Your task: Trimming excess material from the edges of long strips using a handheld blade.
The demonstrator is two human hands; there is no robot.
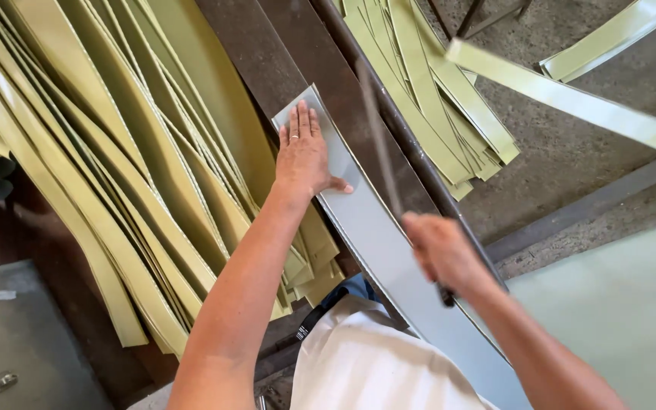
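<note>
No packages, labels, signs or screens visible anywhere in view.

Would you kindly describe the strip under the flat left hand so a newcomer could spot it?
Start at the dark workbench. The left hand presses flat on the grey strip running diagonally across it. The neighbouring olive strips are piled up; this one is grey and lies single.

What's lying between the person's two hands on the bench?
Only the bare grey sheet strip spans from the flat-pressed left hand to the blurred right hand, as the head view shows.
</note>
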